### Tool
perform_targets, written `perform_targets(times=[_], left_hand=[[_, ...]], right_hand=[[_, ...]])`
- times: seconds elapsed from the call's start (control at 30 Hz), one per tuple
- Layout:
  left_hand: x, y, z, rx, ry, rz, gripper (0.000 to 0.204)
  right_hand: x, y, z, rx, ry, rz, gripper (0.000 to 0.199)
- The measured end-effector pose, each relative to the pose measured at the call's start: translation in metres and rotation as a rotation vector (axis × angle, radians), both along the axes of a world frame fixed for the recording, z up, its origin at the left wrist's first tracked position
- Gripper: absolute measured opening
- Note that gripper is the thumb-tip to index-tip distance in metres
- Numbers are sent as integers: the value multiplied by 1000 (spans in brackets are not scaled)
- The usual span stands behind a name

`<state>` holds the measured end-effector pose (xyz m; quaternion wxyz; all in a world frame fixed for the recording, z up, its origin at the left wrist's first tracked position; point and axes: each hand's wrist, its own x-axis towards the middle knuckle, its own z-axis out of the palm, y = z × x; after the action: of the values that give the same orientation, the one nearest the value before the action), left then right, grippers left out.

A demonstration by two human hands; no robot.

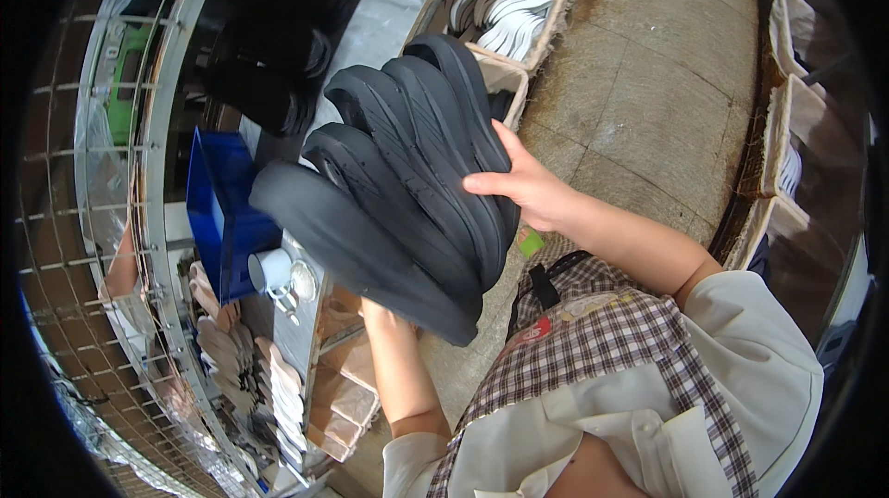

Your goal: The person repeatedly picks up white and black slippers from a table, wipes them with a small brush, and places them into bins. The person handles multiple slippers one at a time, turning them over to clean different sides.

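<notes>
A fanned stack of several black shoe soles (407, 165) is held up in front of me, between both hands. My right hand (523, 185) grips the stack's right edge, thumb lying across the side of a sole and fingers behind it. From below, my left hand (381, 315) supports the lower end; the soles hide most of its fingers. The nearest sole (361, 243) lies at the lower left of the fan and looks slightly blurred.
More black soles (269, 81) are piled on the dark surface at left. Beside them are a blue bin (222, 211) and a white mug (270, 270). Lined crates (554, 31) of soles stand beyond the stack, others (776, 142) along the right. Wire mesh (56, 216) rises at far left.
</notes>
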<state>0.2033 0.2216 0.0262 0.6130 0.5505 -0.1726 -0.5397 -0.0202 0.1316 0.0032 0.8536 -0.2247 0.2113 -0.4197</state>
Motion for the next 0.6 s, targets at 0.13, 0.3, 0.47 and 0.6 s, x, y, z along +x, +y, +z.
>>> perform_targets(times=[0.13,0.3,0.47,0.6], left_hand=[[-24,-20,-8,-33,225,-82,57],[-49,-31,-6,-79,307,-170,55],[-56,-41,-4,-109,312,-219,52],[-57,-38,-7,-70,326,-260,51]], right_hand=[[-41,2,14,-143,-11,-33,111],[-69,8,24,-148,16,-107,111],[-77,16,24,-94,45,-101,113],[-84,18,11,-31,126,-19,115]])
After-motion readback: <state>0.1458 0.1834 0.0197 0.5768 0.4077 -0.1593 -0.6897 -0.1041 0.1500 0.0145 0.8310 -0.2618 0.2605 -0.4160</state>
